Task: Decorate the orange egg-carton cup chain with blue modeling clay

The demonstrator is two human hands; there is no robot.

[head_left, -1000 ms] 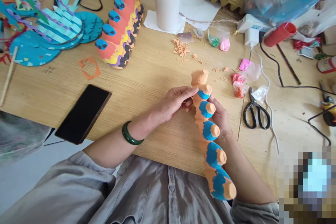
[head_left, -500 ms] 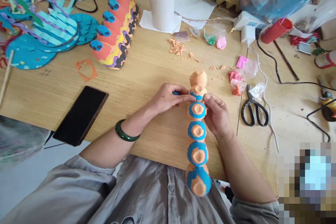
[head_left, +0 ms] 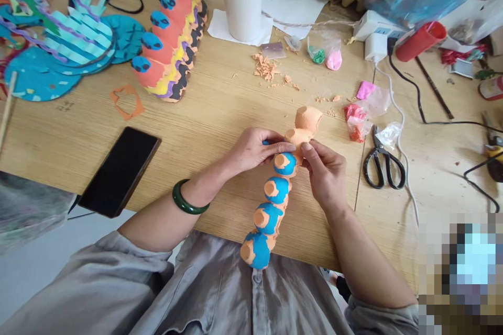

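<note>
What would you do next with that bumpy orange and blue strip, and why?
Probably press the blue bit at the left hand fingers onto the next bare bump of the orange strip: its lower bumps wear blue, its far end is plain orange, and the right hand grips it just there.

Two carton strips (blue-orange strip [head_left: 277, 188], striped strip [head_left: 165, 57]), one phone [head_left: 120, 172], one bottle [head_left: 241, 0] and one pair of scissors [head_left: 379, 148] are showing.
</note>
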